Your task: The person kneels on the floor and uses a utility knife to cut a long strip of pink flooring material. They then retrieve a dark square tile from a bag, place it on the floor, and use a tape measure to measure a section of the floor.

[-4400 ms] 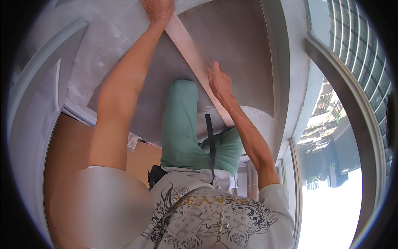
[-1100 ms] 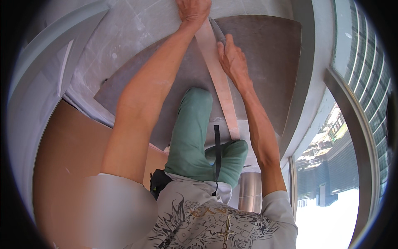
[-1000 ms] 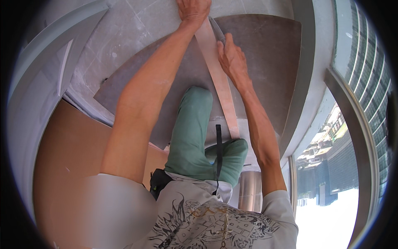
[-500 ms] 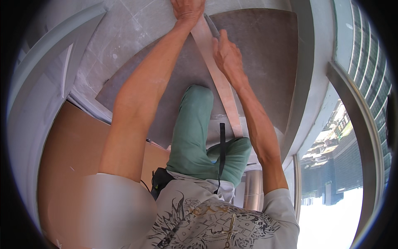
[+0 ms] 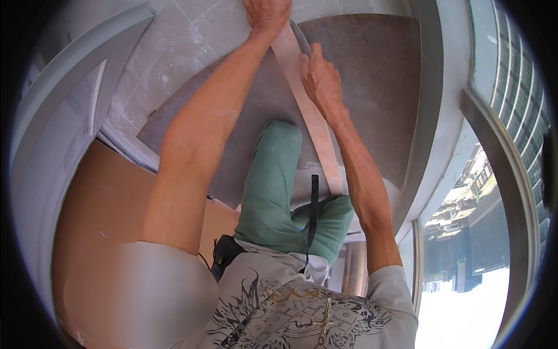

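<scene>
My left hand (image 5: 264, 14) is closed over the top end of a long pale wooden strip (image 5: 311, 119), which lies diagonally across a large dark grey board (image 5: 372, 93). My right hand (image 5: 319, 75) grips a slim grey tool (image 5: 298, 36), held along the strip's right edge near its top; the tool's exact kind is hard to make out. My knee in green trousers rests on the board, left of the strip, and the other knee is by its lower end.
Grey tiled floor (image 5: 174, 46) with white smears surrounds the board. At left stand a grey frame (image 5: 87, 64) and a brown sheet (image 5: 99, 203); at right a sill (image 5: 439, 70) and glass window (image 5: 465, 227) show buildings outside. A steel cylinder (image 5: 354, 264) is behind me.
Since the oldest frame, the view has shifted and my right hand has moved up the strip, now with the grey tool visible. In the last second little has changed.
</scene>
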Tool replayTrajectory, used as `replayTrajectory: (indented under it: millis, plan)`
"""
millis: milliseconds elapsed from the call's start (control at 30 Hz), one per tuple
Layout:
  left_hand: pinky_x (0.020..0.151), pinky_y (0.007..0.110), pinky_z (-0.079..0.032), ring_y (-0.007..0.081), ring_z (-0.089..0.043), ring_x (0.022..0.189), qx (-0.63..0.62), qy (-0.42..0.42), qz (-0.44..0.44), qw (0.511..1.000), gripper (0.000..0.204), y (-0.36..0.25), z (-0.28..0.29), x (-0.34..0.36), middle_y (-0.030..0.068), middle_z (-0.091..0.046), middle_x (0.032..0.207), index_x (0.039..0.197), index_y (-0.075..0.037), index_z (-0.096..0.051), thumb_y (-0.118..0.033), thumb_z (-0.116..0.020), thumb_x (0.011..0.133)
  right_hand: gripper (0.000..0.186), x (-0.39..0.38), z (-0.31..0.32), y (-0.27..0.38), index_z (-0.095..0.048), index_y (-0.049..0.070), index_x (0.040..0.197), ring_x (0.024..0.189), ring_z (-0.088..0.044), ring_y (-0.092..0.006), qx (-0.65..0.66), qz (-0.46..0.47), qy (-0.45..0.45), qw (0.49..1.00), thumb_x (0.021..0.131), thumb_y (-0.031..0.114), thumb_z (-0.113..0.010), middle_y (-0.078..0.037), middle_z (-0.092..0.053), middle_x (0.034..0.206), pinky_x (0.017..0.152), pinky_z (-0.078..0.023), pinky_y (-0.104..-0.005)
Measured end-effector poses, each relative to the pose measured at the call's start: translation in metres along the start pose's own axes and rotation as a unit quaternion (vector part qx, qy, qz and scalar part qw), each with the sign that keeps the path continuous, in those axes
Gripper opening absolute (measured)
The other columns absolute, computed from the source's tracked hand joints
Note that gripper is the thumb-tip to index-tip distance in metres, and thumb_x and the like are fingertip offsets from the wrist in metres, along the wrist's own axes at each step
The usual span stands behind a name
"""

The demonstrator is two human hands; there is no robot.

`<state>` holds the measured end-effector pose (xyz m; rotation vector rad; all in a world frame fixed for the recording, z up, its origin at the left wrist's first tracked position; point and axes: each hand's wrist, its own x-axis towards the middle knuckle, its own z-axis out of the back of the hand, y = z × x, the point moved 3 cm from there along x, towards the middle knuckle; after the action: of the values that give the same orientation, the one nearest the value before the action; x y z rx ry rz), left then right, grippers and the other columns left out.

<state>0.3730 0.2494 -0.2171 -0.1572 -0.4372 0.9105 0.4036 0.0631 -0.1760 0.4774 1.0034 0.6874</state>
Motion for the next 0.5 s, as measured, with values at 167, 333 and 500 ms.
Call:
replayTrajectory:
  millis: [167, 333, 500]
  plan:
    - [0.114, 0.051, -0.034, 0.0366, -0.05, 0.127, -0.019, 0.007, 0.005, 1.0, 0.028, 0.0018, -0.0001, -0.0005, 0.0177, -0.059, 0.128, 0.12, -0.006, -0.063, -0.006, -0.051, 0.094, 0.021, -0.002, 0.0021, 0.0037, -0.046, 0.003, 0.106, 0.081, -0.065, -0.0484, -0.004, -0.012, 0.003, 1.0, 0.104, 0.024, -0.045, -0.028, -0.068, 0.08, 0.079, -0.047, -0.0573]
    - [0.113, 0.05, -0.036, 0.0362, -0.051, 0.127, -0.008, -0.006, -0.003, 1.0, 0.027, -0.0049, 0.0019, 0.0004, 0.0173, -0.059, 0.128, 0.118, -0.006, -0.063, -0.006, -0.051, 0.093, 0.018, -0.0019, 0.0032, 0.0019, -0.045, 0.004, 0.106, 0.079, -0.065, -0.0477, -0.026, 0.003, 0.004, 1.0, 0.104, 0.023, -0.044, -0.025, -0.067, 0.078, 0.074, -0.049, -0.0553]
    - [0.112, 0.049, -0.036, 0.0352, -0.051, 0.126, -0.006, 0.0, -0.002, 1.0, 0.028, 0.001, 0.0036, 0.0003, 0.0166, -0.059, 0.127, 0.117, -0.006, -0.064, -0.005, -0.051, 0.093, 0.015, -0.0038, -0.0013, -0.001, -0.043, 0.005, 0.103, 0.079, -0.063, -0.0455, -0.055, 0.029, -0.013, 0.998, 0.103, 0.02, -0.045, -0.022, -0.065, 0.077, 0.068, -0.047, -0.0546]
